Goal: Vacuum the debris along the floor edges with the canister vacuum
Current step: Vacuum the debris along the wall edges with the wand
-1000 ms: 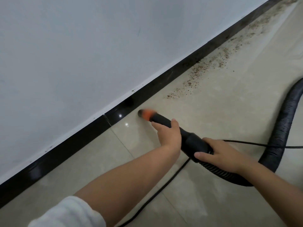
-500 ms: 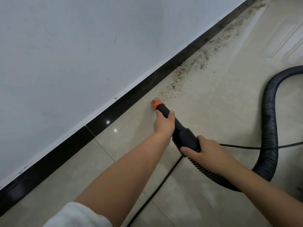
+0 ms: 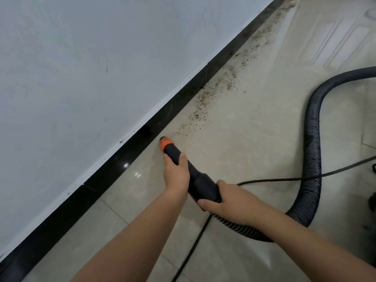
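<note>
A black vacuum nozzle with an orange tip [image 3: 165, 143] points at the floor close to the black baseboard [image 3: 142, 137]. My left hand [image 3: 176, 171] grips the nozzle just behind the tip. My right hand [image 3: 227, 202] grips the thick black cuff [image 3: 201, 186] where the ribbed hose [image 3: 313, 139] joins. Brown debris [image 3: 203, 102] lies in a band along the baseboard, starting a short way beyond the tip and running to the far top right. The canister is out of view.
A white wall [image 3: 81, 68] rises above the baseboard. A thin black power cord [image 3: 284, 177] crosses the beige tiled floor [image 3: 254, 129] under the hose and runs toward the bottom edge. The hose loops wide on the right.
The nozzle tip swept right to the near end of the debris, then pulled back left toward the baseboard. Both hands kept their grip. The debris band now starts slightly farther off.
</note>
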`<state>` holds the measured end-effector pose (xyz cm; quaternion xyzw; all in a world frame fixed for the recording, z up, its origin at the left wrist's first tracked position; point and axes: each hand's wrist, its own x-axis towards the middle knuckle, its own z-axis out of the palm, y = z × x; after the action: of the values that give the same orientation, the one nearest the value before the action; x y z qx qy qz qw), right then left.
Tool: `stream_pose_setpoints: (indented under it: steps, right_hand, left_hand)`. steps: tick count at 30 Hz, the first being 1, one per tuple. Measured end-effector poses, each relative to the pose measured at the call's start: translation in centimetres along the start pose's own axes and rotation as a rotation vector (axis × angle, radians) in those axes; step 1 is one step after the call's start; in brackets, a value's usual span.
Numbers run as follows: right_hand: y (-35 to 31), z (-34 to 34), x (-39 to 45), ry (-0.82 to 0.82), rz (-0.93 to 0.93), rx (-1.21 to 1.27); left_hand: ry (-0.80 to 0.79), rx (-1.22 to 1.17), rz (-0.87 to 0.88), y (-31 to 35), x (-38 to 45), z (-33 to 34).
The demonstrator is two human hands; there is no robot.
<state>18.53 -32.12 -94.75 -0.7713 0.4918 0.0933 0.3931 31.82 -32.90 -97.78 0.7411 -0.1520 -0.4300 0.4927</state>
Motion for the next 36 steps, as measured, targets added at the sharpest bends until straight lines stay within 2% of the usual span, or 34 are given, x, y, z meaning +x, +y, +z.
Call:
stream_pose_setpoints:
  steps: [5,11,19,25,31,36]
  right_hand:
    - [1.6,-1.7,-1.7,0.048,0.08,-0.015]
    - [4.4,-3.3,-1.0,0.063,0.141,0.059]
    - [5.2,-3.3,1.2,-0.016,0.06,0.041]
    - [4.5,-3.6,3.4,-0.117,-0.035,0.026]
    - [5.2,-3.9,4.0,-0.15,-0.06,0.062]
    - [6.5,-4.2,3.2,-0.154,-0.036,0.094]
  left_hand:
    - [-0.132,0.062,-0.008,0.4,-0.5,2.5]
    - [-0.23,0.359,-0.09,2.9,0.0,5.9]
    - [-0.117,0.497,-0.147,3.0,1.9,6.1]
    - [-0.051,0.424,-0.258,4.3,3.6,5.3]
    - [-0.048,0.478,-0.262,4.5,3.6,5.9]
    - [-0.113,0.534,-0.202,4.1,2.4,6.8]
